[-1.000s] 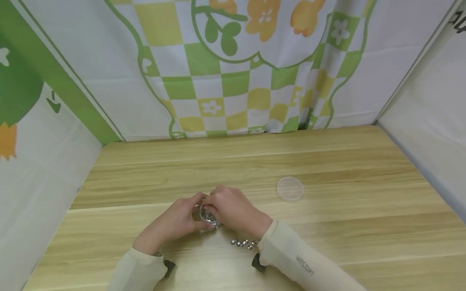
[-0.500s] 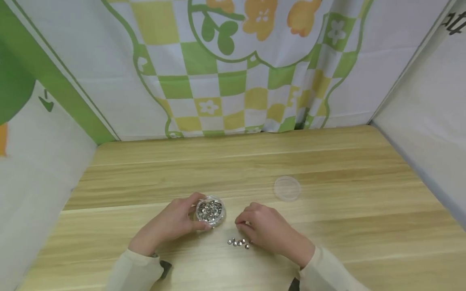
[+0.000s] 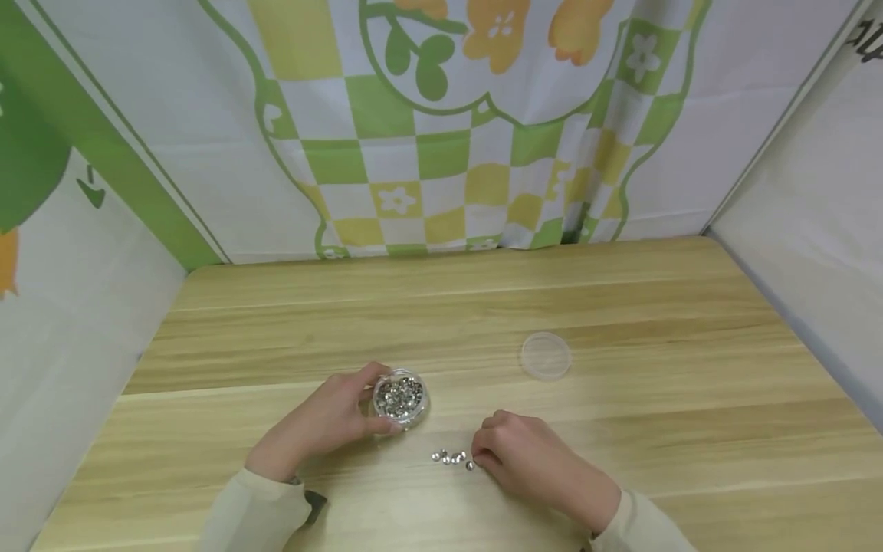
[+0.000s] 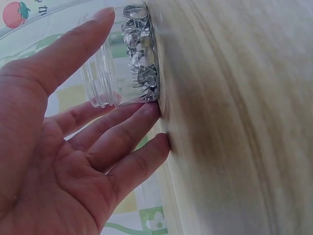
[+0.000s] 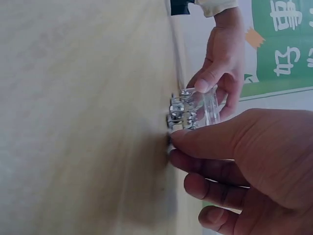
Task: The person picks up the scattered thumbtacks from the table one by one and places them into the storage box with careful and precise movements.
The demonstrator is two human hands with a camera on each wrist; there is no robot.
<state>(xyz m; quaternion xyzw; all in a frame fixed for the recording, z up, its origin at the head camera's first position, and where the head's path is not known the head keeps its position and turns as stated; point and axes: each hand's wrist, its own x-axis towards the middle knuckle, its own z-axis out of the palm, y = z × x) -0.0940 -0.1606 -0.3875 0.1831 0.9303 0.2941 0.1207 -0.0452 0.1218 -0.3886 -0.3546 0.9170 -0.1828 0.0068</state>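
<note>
Having left the jar (image 4: 105, 73), the right hand (image 3: 520, 456) is now hovering at lower centre of the head view, fingertips drawn together beside the loose tacks (image 3: 446, 461); whether they are pinching one, I cannot tell. Further left, the left hand (image 3: 331, 414) is curling thumb and fingers round the jar, which is standing uncapped on the bench (image 3: 655, 345), holding more tacks. Beyond, the lid (image 3: 546, 356) is lying right of centre. Bare points could be pricking a careless fingertip; a bump could be tipping the jar. White characters, seemingly 好 and 事, are showing on green cloth (image 5: 266, 68) at the right wrist view's upper right; dark lettering (image 3: 865, 38) is running off the head view's upper right.
</note>
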